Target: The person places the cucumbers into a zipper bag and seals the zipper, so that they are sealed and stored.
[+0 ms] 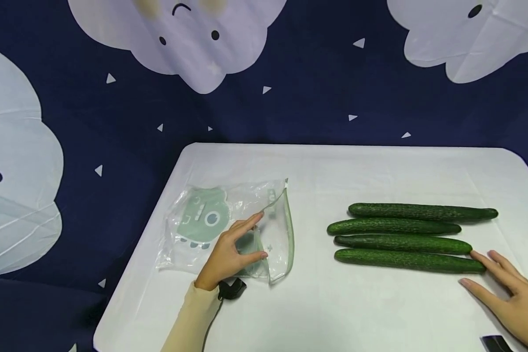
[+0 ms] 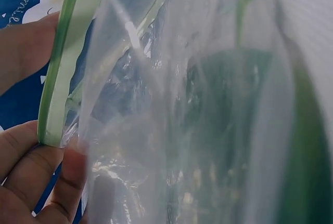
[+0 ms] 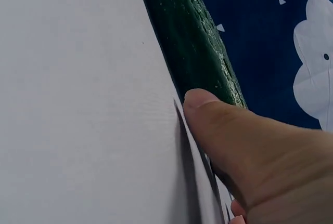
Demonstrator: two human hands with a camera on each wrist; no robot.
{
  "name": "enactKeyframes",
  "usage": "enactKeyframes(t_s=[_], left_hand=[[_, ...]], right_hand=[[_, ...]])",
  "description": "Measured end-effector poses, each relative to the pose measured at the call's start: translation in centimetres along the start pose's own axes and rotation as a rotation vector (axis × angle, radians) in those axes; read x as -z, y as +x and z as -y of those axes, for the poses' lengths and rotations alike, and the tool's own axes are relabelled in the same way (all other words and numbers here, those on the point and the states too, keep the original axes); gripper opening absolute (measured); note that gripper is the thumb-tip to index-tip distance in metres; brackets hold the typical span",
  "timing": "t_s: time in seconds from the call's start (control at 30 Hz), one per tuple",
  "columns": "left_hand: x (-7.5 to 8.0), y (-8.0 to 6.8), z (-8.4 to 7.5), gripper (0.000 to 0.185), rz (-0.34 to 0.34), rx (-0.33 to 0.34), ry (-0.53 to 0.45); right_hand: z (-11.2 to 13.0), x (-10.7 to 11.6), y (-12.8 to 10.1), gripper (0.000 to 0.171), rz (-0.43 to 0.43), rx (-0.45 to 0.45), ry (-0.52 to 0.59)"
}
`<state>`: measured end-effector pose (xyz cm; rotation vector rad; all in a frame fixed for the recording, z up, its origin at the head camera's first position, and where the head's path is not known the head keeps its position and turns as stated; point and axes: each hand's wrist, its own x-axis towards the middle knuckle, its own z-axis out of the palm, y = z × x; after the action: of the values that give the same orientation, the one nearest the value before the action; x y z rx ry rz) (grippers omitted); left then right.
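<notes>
On the left of the table, a clear zip bag (image 1: 251, 195) with green edging and a printed green monster lies with its mouth parted towards the right. My left hand (image 1: 231, 252) holds the bag at that mouth, thumb and index finger spread along the rim. In the left wrist view, the fingers (image 2: 65, 177) curl at the end of the green strip. Several long green cucumbers (image 1: 409, 260) lie side by side on the right. My right hand (image 1: 517, 298) is spread at the right end of the nearest ones, its thumb (image 3: 218, 125) overlapping a cucumber in the right wrist view.
The white table (image 1: 317, 313) has rounded far corners. Behind it hangs a dark blue cloth (image 1: 308, 63) with pale clouds and small triangles. A black wrist device (image 1: 232, 288) sits by the left wrist, another (image 1: 496, 343) below the right hand.
</notes>
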<state>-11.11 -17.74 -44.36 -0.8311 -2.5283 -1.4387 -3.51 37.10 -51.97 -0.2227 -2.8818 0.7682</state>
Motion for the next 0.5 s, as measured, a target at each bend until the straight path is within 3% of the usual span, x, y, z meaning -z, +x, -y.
enactKeyframes(t_s=[0.3, 0.4, 0.5], left_hand=[[-0.2, 0.1, 0.0, 0.082, 0.006, -0.008, -0.001], [-0.5, -0.3, 0.8, 0.082, -0.002, -0.008, -0.004], [-0.7, -0.7, 2.2, 0.083, -0.001, 0.003, 0.005]], right_hand=[[-0.8, 0.4, -0.6, 0.055, -0.027, 0.077, 0.137], [-0.6, 0.6, -0.6, 0.051, 0.006, 0.146, 0.17], [0.2, 0.8, -0.6, 0.057, 0.097, 0.229, 0.173]])
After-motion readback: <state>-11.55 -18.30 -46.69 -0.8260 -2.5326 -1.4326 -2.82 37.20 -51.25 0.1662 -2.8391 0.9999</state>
